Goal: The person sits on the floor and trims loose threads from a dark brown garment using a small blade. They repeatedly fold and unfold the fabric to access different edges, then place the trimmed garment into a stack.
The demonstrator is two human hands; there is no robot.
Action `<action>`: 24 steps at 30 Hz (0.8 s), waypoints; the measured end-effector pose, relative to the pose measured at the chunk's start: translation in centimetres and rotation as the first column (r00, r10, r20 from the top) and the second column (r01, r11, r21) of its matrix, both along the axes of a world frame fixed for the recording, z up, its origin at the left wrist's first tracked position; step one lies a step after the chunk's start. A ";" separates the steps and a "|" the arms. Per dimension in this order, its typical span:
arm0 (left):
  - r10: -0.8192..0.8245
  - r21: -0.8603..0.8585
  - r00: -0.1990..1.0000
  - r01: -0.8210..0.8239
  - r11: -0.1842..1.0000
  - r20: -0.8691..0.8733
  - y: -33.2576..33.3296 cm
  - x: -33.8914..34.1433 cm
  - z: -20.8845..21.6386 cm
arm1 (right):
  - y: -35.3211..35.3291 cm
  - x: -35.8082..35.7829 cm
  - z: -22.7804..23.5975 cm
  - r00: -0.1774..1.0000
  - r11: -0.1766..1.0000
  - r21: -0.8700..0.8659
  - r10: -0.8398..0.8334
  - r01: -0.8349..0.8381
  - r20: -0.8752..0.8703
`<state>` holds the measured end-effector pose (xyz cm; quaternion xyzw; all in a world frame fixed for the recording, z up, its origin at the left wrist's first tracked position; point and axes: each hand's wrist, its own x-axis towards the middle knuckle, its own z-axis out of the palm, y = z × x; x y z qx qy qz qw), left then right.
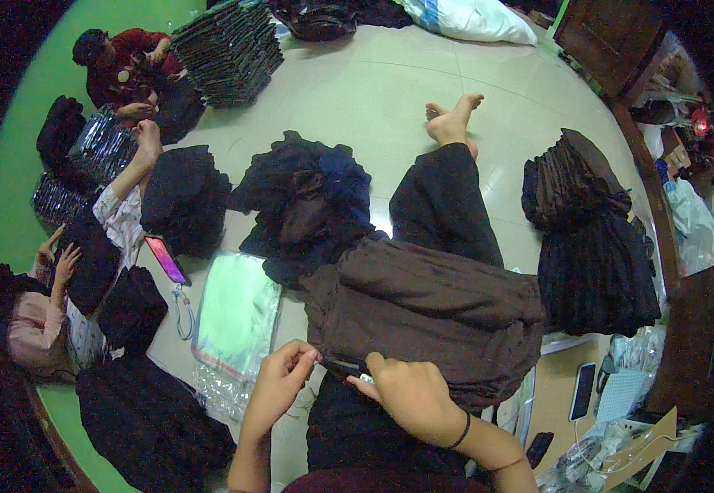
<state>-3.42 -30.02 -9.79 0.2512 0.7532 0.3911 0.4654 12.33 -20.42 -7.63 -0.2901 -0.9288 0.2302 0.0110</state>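
A stack of folded dark brown cloth lies across my lap, over black trousers. At its near left edge my left hand is closed in a pinch, thumb against forefinger. What it pinches is too small to make out. My right hand, with a thin black band at the wrist, is closed round a small dark object with a white patch. That object points toward my left fingertips. Its kind is not clear, and my fingers hide part of it.
Left stand black cloth stacks, a clear plastic packet and a phone. A crumpled dark cloth heap is ahead; more folded cloth and another phone are right. Two people sit at the left, one nearby, one farther.
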 end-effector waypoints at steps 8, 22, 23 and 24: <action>0.002 0.054 1.000 -0.003 0.999 0.025 -0.5 -0.3 0.0 | -0.9 -0.3 -1.1 0.999 0.998 0.054 0.028 -0.026 -0.026; -0.001 0.064 0.996 0.006 0.998 -0.085 0.1 -0.2 -0.4 | -1.0 -0.4 -1.4 0.999 0.995 0.095 0.020 -0.016 -0.043; -0.013 0.076 0.998 0.018 0.997 -0.066 0.2 -0.2 -0.5 | -0.9 -0.2 -1.0 0.999 0.995 0.099 -0.010 0.014 -0.039; -0.018 0.068 0.998 0.022 0.997 -0.062 0.4 -0.3 -0.6 | -0.7 -0.1 -0.6 0.999 0.995 0.092 -0.040 0.041 -0.014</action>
